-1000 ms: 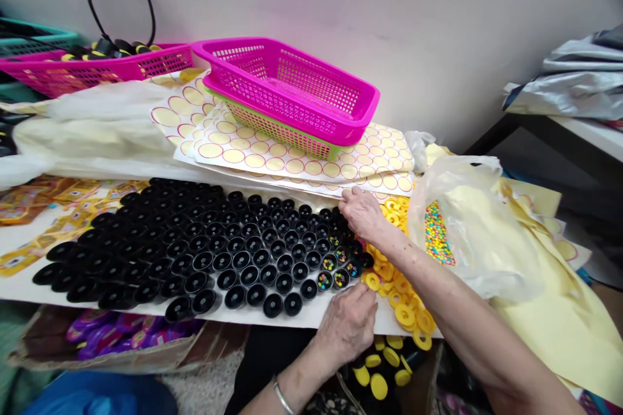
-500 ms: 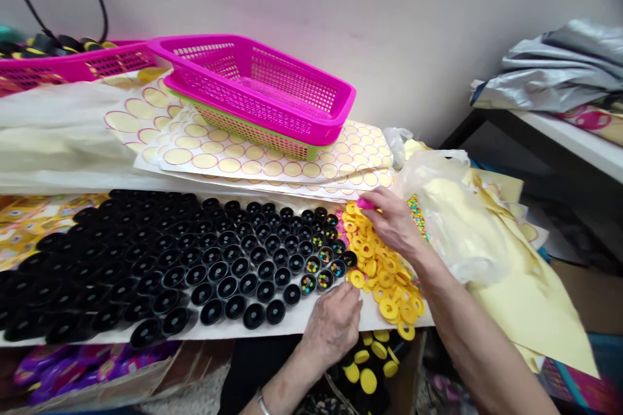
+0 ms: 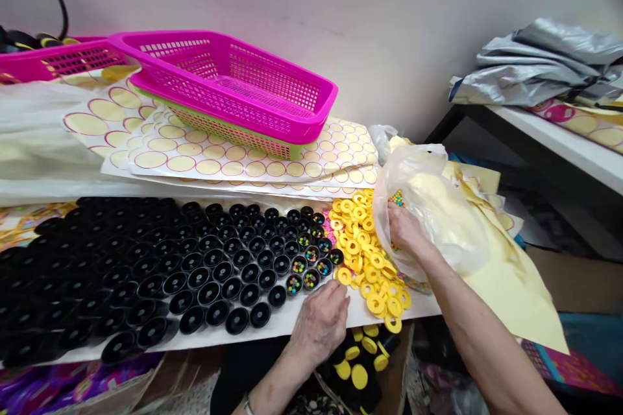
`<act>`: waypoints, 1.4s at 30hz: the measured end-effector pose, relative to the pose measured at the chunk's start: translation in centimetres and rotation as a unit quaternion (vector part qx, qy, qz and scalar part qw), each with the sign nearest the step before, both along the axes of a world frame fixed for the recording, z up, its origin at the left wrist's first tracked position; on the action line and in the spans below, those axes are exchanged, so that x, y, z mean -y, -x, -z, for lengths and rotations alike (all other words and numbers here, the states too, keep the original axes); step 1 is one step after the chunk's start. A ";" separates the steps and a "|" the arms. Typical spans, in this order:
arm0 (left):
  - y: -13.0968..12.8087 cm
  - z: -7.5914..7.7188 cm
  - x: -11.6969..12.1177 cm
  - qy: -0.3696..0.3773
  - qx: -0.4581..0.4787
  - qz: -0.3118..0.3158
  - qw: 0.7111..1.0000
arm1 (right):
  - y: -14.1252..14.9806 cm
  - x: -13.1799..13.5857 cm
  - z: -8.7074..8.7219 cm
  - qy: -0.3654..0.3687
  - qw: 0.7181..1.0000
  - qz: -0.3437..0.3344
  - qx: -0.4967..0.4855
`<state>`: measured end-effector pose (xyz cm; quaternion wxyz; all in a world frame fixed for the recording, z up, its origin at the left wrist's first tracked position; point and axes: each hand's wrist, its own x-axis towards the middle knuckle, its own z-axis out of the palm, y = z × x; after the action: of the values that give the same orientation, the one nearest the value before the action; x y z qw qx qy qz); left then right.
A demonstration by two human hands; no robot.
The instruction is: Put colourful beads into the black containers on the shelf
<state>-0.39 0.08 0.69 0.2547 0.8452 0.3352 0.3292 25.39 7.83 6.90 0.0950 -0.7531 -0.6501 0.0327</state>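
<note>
The right hand (image 3: 406,230) has its fingers inside the clear plastic bag (image 3: 452,224), their tips hidden by film, so I cannot tell what they grasp. Half a second ago it was above the yellow rings (image 3: 363,248) with a small pink piece pinched in view; now it has moved right, into the bag, and the pink piece is out of sight. The left hand (image 3: 321,323) stays at the front edge of the table (image 3: 282,322), fingers curled toward the thumb; whether they hold anything is hidden. Its forearm rises from the front, while the right forearm slants in from the right front corner. The colored beads (image 3: 398,197) show beside the right hand. The black cups (image 3: 250,273) stand in rows along the front edge, those nearest the rings containing beads.
</note>
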 end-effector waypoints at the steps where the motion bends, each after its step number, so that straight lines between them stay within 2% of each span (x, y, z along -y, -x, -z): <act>1: 0.0 0.0 0.0 0.002 0.000 0.002 1.000 | -0.1 0.1 0.2 -0.020 0.999 0.004 -0.033; 5: 0.1 0.1 -0.1 0.009 0.000 0.005 1.000 | -1.1 1.6 0.4 -0.103 0.978 0.051 -0.176; 7: 0.0 0.2 -0.1 0.008 0.001 0.006 1.000 | -1.0 2.7 0.1 -0.155 0.931 0.080 -0.322; 9: 0.0 0.3 -0.2 0.004 0.003 0.008 1.000 | -0.4 3.8 -0.3 -0.195 0.862 0.091 -0.459; 10: 0.0 0.3 -0.2 0.003 0.004 0.008 1.000 | -0.1 4.2 -0.5 -0.204 0.840 0.089 -0.495; 11: 0.0 0.3 -0.2 0.001 0.005 0.009 1.000 | 0.1 4.5 -0.7 -0.206 0.837 0.084 -0.499; 12: 0.0 0.3 -0.1 -0.001 0.007 0.010 1.000 | 0.3 4.7 -0.8 -0.206 0.847 0.078 -0.484; 14: 0.0 0.3 -0.1 -0.003 0.009 0.011 1.000 | 0.2 4.6 -1.0 -0.190 0.895 0.078 -0.395; 16: 0.1 0.2 0.0 -0.007 0.006 0.011 1.000 | -0.1 4.0 -1.1 -0.131 0.961 0.084 -0.230; 17: 0.1 0.1 0.0 -0.008 0.006 0.009 1.000 | -0.2 3.5 -1.1 -0.093 0.981 0.085 -0.148; 19: 0.1 0.0 -0.1 -0.010 0.006 0.006 1.000 | -0.3 2.4 -1.0 -0.036 0.995 0.081 -0.046; 21: 0.1 0.0 -0.1 -0.011 0.008 0.004 1.000 | -0.3 1.3 -0.7 -0.023 0.997 0.067 -0.042; 24: 0.0 0.1 -0.1 -0.011 0.005 0.005 1.000 | -0.7 0.7 -0.1 -0.036 0.994 0.049 -0.087; 28: 0.0 0.2 0.0 -0.002 0.003 0.015 1.000 | -1.6 2.1 0.4 -0.081 0.977 0.068 -0.183; 30: 0.0 0.3 0.0 0.000 0.002 0.014 1.000 | -1.5 3.5 0.1 -0.131 0.936 0.088 -0.314; 32: 0.0 0.3 0.1 0.004 0.001 0.013 1.000 | -0.4 4.7 -0.8 -0.172 0.874 0.093 -0.445; 33: 0.0 0.3 0.2 0.005 0.000 0.015 1.000 | 0.5 5.1 -1.5 -0.181 0.852 0.090 -0.484; 34: 0.0 0.3 0.3 0.005 -0.001 0.018 1.000 | 1.6 5.4 -2.1 -0.183 0.843 0.082 -0.498; 37: 0.2 0.3 0.6 0.007 -0.014 0.029 0.999 | 5.1 5.0 -3.7 -0.165 0.842 0.033 -0.513; 39: 0.3 0.4 0.6 0.011 -0.029 0.031 0.999 | 7.2 3.8 -4.0 -0.130 0.848 -0.025 -0.513; 42: 0.3 0.5 0.6 0.013 -0.040 0.028 0.999 | 9.6 1.2 -3.3 -0.078 0.890 -0.135 -0.429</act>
<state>-0.69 -0.56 0.19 0.2613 0.8636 0.3252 0.2832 15.78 6.65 10.24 0.4176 -0.5612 -0.6415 0.3148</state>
